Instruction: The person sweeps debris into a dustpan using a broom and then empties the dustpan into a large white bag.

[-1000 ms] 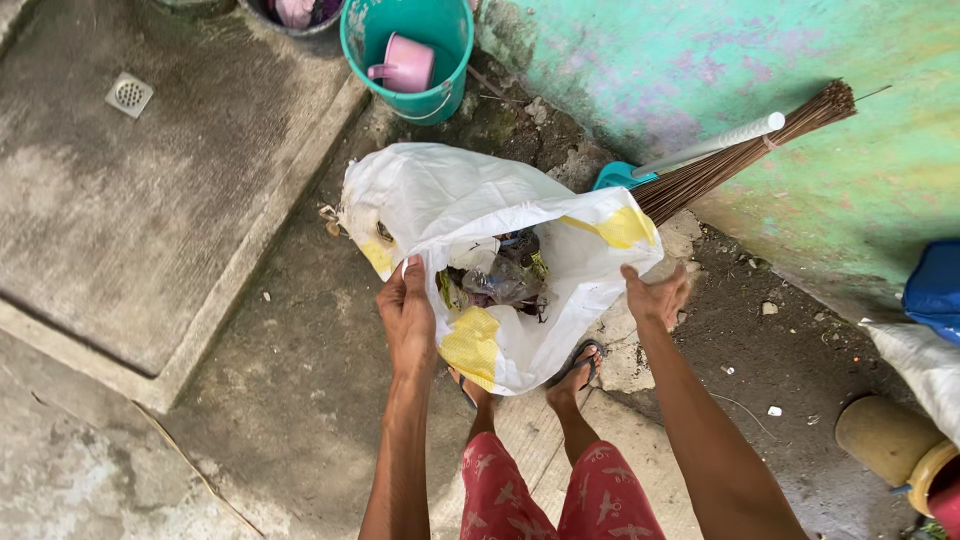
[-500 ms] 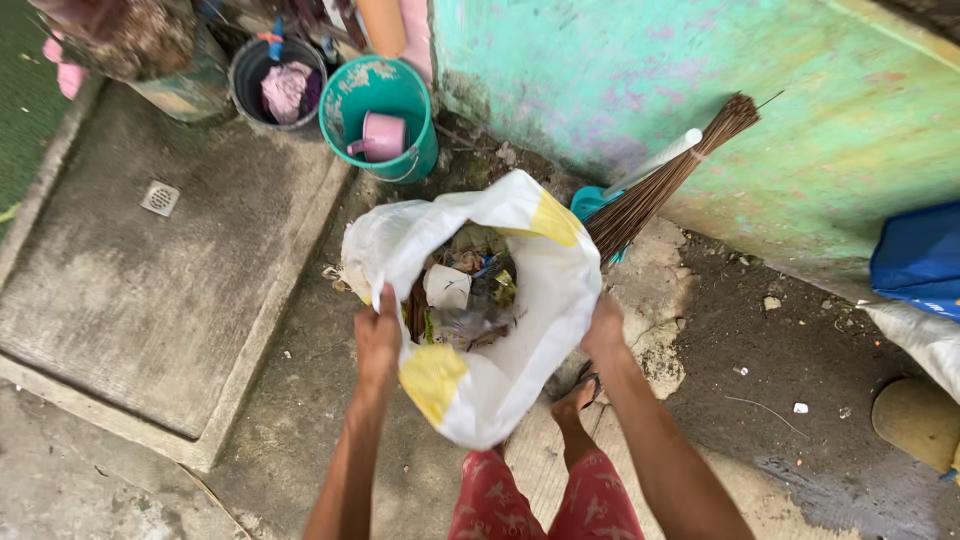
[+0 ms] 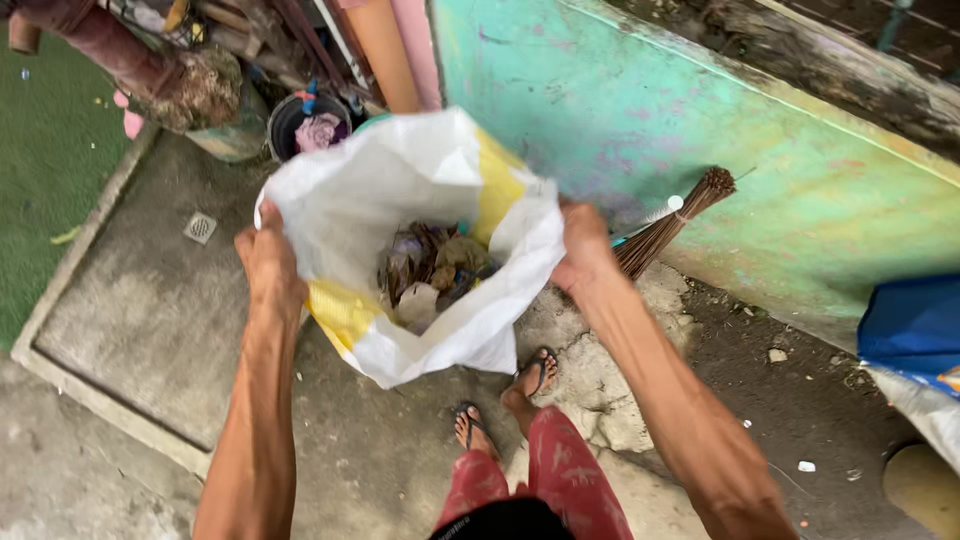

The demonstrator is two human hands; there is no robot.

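Both the left hand point(image 3: 265, 262) and right hand point(image 3: 583, 248) clench the sack point(image 3: 400, 200) rim, apparently thin enough to tear under its rubbish.

1. White sack point(image 3: 400, 190): its lower contents are hidden under the leaves and scraps on top; individual pieces are too jumbled to identify.
2. Left hand point(image 3: 268, 262), on the sack's rim: fingers curl inside, out of sight.
3. Broom point(image 3: 672, 222), right of the sack: the handle end is hidden behind the right hand point(image 3: 585, 250).
4. Dark bucket point(image 3: 305, 125), behind the sack: partly covered by it.
5. Blue object point(image 3: 912, 325), far right of the sack: cut off by the edge.
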